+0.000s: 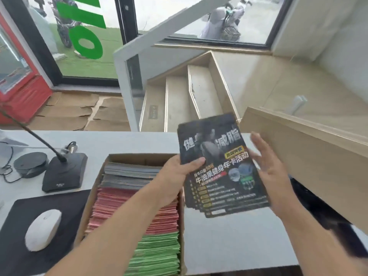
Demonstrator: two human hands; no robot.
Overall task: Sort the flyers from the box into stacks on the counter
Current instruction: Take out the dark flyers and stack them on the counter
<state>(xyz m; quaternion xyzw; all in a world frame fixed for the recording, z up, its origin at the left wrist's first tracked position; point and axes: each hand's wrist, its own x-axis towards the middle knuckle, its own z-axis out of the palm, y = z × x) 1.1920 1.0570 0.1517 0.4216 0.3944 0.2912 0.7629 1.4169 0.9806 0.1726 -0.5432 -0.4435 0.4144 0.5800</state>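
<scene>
I count one box (95, 198), three colour bands; left hand (180, 172) pinches black flyers (221, 168), right hand (268, 164) fingers spread, grey counter (229, 246).

One box (91, 198), two hands (175, 172), one mouse (42, 229), one microphone base (64, 172), one mouse pad (20, 253)

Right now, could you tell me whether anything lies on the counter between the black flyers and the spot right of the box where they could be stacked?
Nothing visible does. The left hand holds the black flyers above bare counter right of the box; the right hand is open beside them.
</scene>
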